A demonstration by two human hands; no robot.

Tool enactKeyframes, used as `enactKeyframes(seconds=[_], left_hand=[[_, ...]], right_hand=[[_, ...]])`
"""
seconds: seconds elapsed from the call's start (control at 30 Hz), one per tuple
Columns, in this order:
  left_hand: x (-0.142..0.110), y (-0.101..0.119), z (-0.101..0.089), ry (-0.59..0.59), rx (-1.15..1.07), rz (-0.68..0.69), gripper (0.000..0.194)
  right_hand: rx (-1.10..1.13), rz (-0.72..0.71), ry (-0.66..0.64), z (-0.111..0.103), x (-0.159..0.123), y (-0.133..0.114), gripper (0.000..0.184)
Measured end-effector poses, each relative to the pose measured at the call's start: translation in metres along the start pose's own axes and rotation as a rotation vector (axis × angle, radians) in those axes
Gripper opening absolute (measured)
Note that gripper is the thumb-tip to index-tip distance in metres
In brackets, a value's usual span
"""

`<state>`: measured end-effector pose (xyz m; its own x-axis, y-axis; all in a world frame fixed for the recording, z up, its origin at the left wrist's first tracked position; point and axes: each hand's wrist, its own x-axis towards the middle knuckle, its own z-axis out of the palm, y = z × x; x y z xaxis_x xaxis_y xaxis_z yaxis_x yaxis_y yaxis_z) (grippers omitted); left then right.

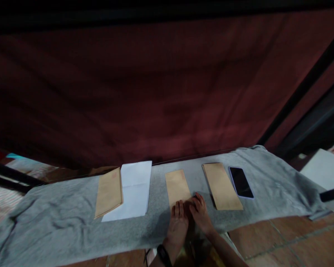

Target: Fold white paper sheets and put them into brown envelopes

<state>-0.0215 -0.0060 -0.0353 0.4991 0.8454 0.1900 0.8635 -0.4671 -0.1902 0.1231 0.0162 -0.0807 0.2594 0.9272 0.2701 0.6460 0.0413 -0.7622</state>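
Observation:
A brown paper envelope [178,183] lies on the grey cloth in front of me, its near end under my fingers. My left hand [178,223], with a dark band on its wrist, has its fingers bent over the near left part of the envelope. At the near right corner, my right hand [201,214] grips the paper with its fingers curled. The thumbs and the underside of the near edge are mostly hidden. Faint reddish print shows near the envelope's far right corner.
On the grey cloth [72,207] to the left, a stack of brown envelopes [109,193] overlaps folded white paper sheets [135,189]. To the right lie another envelope stack [222,187] and a phone [241,182]. A dark red curtain [167,92] hangs behind; tiled floor [281,239] shows in front.

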Motion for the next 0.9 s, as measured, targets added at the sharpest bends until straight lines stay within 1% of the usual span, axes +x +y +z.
enactKeyframes(seconds=[0.07,0.13,0.23,0.3,0.37,0.43,0.47,0.5,0.53,0.6,0.67,0.7,0.77,0.83,0.9], left_hand=[[0.004,0.007,-0.001,-0.008,-0.004,0.009,0.052],[0.01,0.015,-0.004,-0.016,-0.03,-0.023,0.054],[0.018,0.021,-0.015,-0.041,-0.069,-0.072,0.056],[0.023,0.02,-0.028,-0.077,-0.093,-0.082,0.051],[0.026,0.014,-0.045,-0.104,-0.133,-0.099,0.046],[0.029,0.003,-0.065,-0.082,-0.217,-0.149,0.044],[0.03,-0.005,-0.076,-0.045,-0.283,-0.197,0.045],[0.031,-0.013,-0.088,0.008,-0.374,-0.266,0.045],[0.032,-0.023,-0.099,0.076,-0.496,-0.334,0.04],[0.034,-0.04,-0.118,0.213,-0.807,-0.483,0.029],[0.034,-0.051,-0.13,0.308,-1.157,-0.672,0.029],[0.033,-0.053,-0.133,0.351,-1.331,-0.767,0.03],[0.03,-0.049,-0.13,0.429,-1.648,-0.944,0.033],[0.024,-0.035,-0.119,0.48,-1.881,-1.099,0.036],[0.017,-0.018,-0.102,0.457,-2.006,-1.209,0.037]], right_hand=[[-0.007,-0.021,0.021,0.002,0.0,0.004,0.032],[-0.034,-0.04,0.011,0.004,-0.001,0.007,0.032],[-0.054,-0.045,-0.027,0.002,0.0,0.009,0.034],[-0.003,-0.036,-0.039,-0.004,0.003,0.008,0.037],[0.088,-0.007,-0.055,-0.013,0.007,0.008,0.041],[0.177,0.058,-0.082,-0.025,0.011,0.006,0.045],[0.215,0.099,-0.092,-0.031,0.014,0.005,0.047],[0.25,0.14,-0.096,-0.037,0.016,0.003,0.049],[0.284,0.176,-0.099,-0.042,0.017,0.001,0.051],[0.364,0.25,-0.108,-0.05,0.019,-0.007,0.052],[0.473,0.341,-0.166,-0.057,0.02,-0.019,0.054],[0.539,0.393,-0.219,-0.06,0.019,-0.026,0.055],[0.689,0.486,-0.33,-0.065,0.018,-0.041,0.06],[0.837,0.526,-0.4,-0.071,0.015,-0.058,0.063],[0.92,0.505,-0.448,-0.074,0.012,-0.073,0.063]])
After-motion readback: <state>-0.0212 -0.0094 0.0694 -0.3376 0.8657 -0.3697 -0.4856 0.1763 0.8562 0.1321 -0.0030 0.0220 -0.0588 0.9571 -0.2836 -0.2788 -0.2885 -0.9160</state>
